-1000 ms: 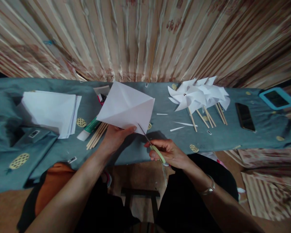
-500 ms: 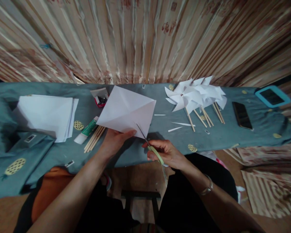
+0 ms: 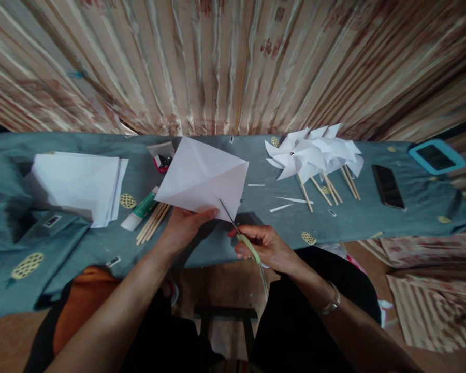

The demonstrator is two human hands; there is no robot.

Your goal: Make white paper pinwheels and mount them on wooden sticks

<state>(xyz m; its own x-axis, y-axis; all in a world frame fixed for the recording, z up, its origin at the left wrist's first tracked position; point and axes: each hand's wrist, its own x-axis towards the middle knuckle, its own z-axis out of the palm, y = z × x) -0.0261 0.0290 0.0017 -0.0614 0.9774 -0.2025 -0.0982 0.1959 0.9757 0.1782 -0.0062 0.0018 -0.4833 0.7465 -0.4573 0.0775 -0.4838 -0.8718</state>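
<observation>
A square sheet of white paper [image 3: 202, 173] with diagonal creases is pinched at its near edge by my left hand [image 3: 188, 225], thumb on top and fingers underneath. My right hand [image 3: 266, 246] is closed around the light green handles of a pair of scissors [image 3: 249, 247]. Their blade lies over the paper's near right corner, pointing along a crease toward the middle. Just left of the paper are a bundle of wooden sticks [image 3: 153, 224], a green and white tube [image 3: 140, 208] and a small red and white box [image 3: 163, 158] with dark small pieces inside.
Several finished white paper pinwheels [image 3: 299, 153] on sticks lie to the right, with thin paper offcuts [image 3: 281, 208] near them. Farther right are a dark phone [image 3: 388, 186] and a blue-framed device [image 3: 437, 156]. A paper stack [image 3: 75, 186] sits on the left. A curtain [image 3: 217, 67] hangs behind.
The hands, paper and scissors hold almost the same pose. The view has shifted very slightly, and the blade sits in nearly the same place on the paper.
</observation>
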